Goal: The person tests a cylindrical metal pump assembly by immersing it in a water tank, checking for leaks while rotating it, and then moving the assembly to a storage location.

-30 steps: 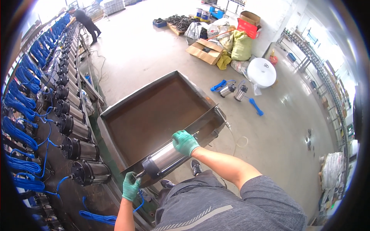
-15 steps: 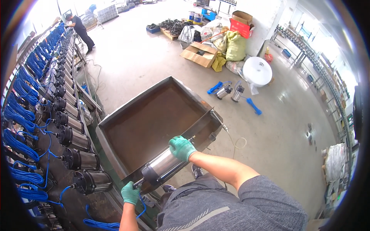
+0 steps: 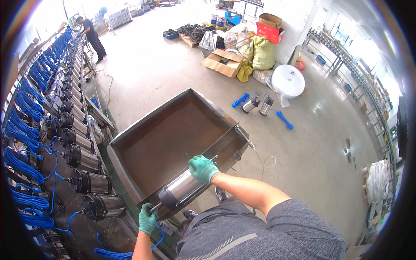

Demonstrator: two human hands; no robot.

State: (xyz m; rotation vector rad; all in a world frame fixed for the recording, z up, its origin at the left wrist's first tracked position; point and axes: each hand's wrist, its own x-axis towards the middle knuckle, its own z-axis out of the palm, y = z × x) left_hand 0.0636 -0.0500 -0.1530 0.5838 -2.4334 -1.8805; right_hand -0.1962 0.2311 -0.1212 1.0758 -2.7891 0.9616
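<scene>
A submersible pump [image 3: 178, 189], a steel cylinder with a black end, lies slantwise across the near edge of a brown metal tank [image 3: 115, 149]. My right hand [image 3: 203, 169], in a green glove, is wrapped over the pump's far steel end, beside a small brass fitting [image 3: 214, 158]. At the black end, my left hand [image 3: 147, 220], gloved the same, closes around the short dark bar that sticks out there. A blue cable [image 3: 162, 236] loops down beside my left hand. The palm sides of both hands are hidden.
A long row of similar pumps [image 3: 89, 181] with coiled blue cables [image 3: 27, 175] runs along the left bench. Two more pumps [image 3: 251, 105] stand on the floor beyond the tank. A clear hose [image 3: 269, 162] hangs at its right corner. A person [image 3: 90, 37] works far left.
The view has shifted slightly. Both hands keep their hold on the pump, which lies almost unchanged across the tank's edge.
</scene>
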